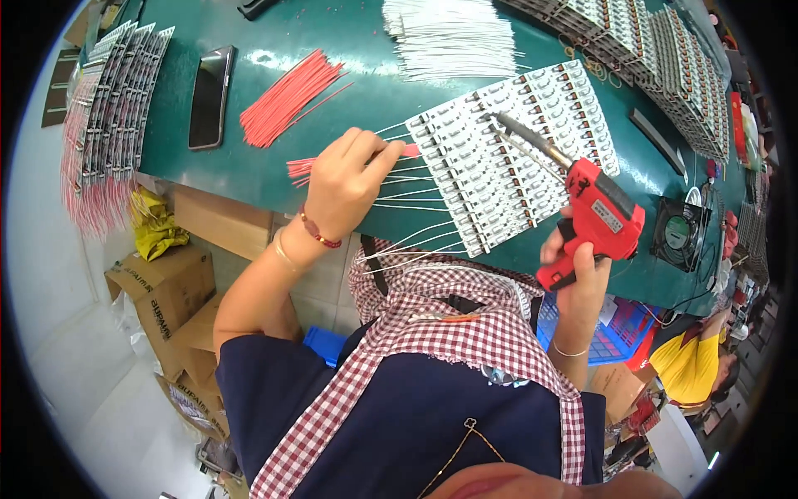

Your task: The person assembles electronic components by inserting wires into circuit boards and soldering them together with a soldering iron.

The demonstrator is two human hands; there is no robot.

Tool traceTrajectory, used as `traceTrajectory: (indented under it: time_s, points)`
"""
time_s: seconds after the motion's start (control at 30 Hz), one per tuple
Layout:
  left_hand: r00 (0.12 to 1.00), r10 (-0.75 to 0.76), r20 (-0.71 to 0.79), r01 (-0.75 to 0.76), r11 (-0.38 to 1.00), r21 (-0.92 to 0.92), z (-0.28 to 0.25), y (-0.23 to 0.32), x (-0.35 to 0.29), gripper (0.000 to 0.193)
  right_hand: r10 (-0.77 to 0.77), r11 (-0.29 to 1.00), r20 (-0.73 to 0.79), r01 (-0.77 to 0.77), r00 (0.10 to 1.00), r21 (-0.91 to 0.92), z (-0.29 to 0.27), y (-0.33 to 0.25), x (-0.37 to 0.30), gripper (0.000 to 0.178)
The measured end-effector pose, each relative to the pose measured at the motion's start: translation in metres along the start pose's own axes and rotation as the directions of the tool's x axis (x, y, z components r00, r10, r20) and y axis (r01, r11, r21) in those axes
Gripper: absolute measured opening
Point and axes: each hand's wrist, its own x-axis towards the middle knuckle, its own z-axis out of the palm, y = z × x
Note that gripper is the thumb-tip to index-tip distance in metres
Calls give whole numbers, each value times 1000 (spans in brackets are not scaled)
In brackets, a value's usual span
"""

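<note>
My right hand is wrapped round the handle of a red soldering gun. Its dark tip is over a panel of white circuit boards, which lies tilted on the green table. Beside the panel's left edge, my left hand pinches a small bunch of red wires; their ends show on both sides of the fist. Several white wires trail from that same edge toward me. A pile of loose red wires lies beyond my left hand, and a pile of white wires lies behind the panel.
A phone and stacked boards with red wires are at the left. More board stacks fill the far right, near a small black fan. Cardboard boxes and a blue basket stand below. A person in yellow is at the right.
</note>
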Motion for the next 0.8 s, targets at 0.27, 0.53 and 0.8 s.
traceTrajectory:
  time_s: [0.27,0.53,0.8]
  points:
    - [997,44,56,-43,999,-19,12,-13,1,36,115,993,115,-113,987,-16,22,8,-7,43]
    - [997,-1,81,4,999,-41,10,-11,4,31,231,960,73,-215,970,-180,35,15,-8,3]
    - [996,-19,83,24,997,-69,9,-12,5,27,151,949,158,-99,976,-299,20,27,-12,16]
